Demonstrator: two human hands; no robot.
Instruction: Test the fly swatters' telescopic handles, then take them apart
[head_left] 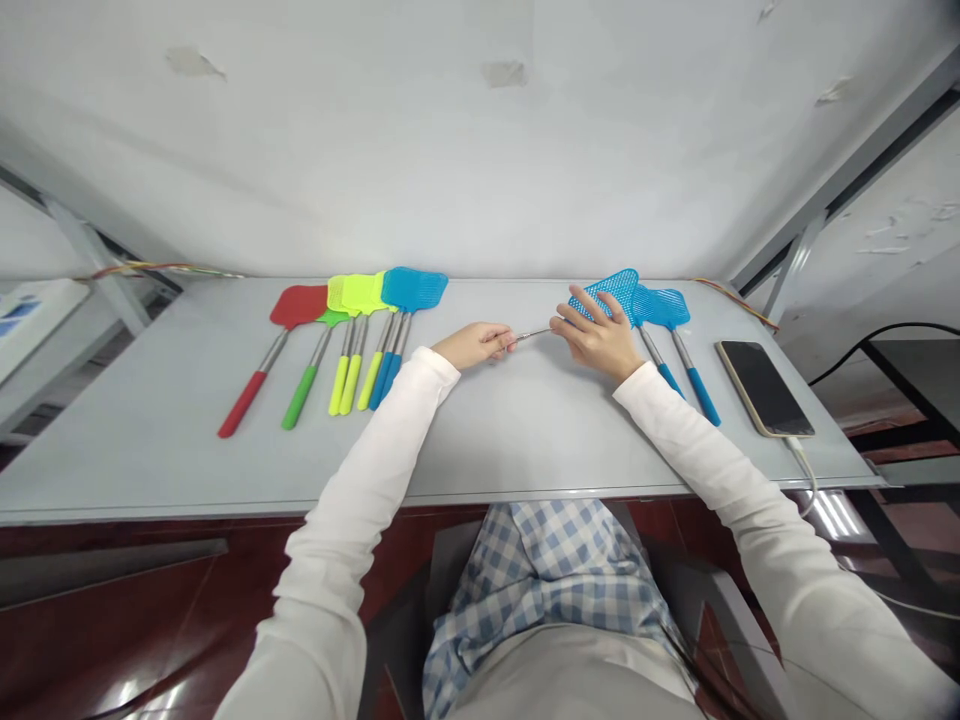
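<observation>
Left hand [480, 345] has its grip pinched on the thin metal rod [532, 334] of a blue swatter [621, 284] over the worktop [495, 430], and the right hand's [600, 340] fingers are spread across its mesh head. Two more blue swatters [703, 395] lie right beside it, near the phone [765, 385] btw.

Open tabletop [495, 440] mid-front; swatters [363, 294] crowd left, phone [766, 388] obstructs right; room under hands [602, 340] hard to judge.
</observation>
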